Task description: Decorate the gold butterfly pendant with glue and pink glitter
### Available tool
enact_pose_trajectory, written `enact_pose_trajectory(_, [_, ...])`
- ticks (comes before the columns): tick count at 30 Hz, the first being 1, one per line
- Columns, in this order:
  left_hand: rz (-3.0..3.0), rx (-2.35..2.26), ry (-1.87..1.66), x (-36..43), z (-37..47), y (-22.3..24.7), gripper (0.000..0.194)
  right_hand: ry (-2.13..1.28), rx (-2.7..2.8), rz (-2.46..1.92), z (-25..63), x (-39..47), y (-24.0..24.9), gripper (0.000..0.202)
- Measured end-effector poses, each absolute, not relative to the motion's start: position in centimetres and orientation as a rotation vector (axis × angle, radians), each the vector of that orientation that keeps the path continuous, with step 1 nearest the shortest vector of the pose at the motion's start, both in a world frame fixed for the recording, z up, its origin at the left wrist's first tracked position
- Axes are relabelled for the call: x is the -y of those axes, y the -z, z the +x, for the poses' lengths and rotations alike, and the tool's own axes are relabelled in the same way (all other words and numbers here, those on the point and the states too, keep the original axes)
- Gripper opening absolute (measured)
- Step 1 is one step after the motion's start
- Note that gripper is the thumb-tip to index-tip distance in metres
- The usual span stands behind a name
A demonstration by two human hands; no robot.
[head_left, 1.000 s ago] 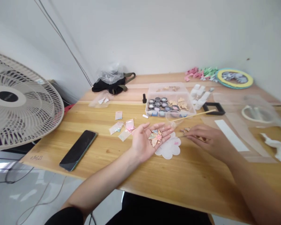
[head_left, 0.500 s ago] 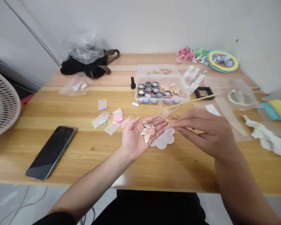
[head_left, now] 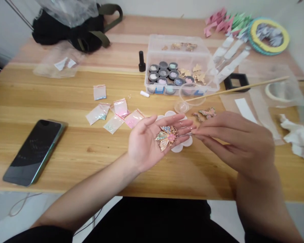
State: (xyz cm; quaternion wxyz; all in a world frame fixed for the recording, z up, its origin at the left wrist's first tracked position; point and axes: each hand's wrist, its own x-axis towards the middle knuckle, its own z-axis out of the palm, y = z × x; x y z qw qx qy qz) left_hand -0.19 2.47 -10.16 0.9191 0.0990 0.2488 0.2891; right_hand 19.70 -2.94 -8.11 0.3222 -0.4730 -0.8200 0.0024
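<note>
My left hand [head_left: 149, 143] lies palm up with its fingers stretched out. On its palm and finger bases rests a gold-edged ornament [head_left: 166, 137] with blue, green and pink glittery parts. My right hand [head_left: 233, 145] pinches a thin metal tool [head_left: 184, 134], whose tip reaches the ornament's right side. Under the left fingers is a white flower-shaped plate [head_left: 178, 147], partly hidden. Two small butterfly-like pieces [head_left: 207, 113] lie on the table just beyond the right fingers.
A clear box [head_left: 152, 50] with small pots and gold pieces stands behind my hands. A wooden stick [head_left: 258, 84] leans over a clear cup. Small glitter bags [head_left: 112, 123] and a phone [head_left: 32, 152] lie left. A black bottle [head_left: 141, 62], black frame [head_left: 236, 82] and crumpled tissue [head_left: 297, 136] are around.
The view has shifted closer and lower over the table. The butterfly-like pieces beyond my right hand show more fully. Both hands keep nearly the same pose around the ornament.
</note>
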Motion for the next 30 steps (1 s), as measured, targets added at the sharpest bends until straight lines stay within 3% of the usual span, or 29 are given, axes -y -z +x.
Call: enact_pose_trajectory(30, [0.199, -0.445, -0.551, -2.44, -0.20, 10.44, 0.048, 0.051, 2.203, -1.092, 19.68, 2.53, 8.88, 0.019])
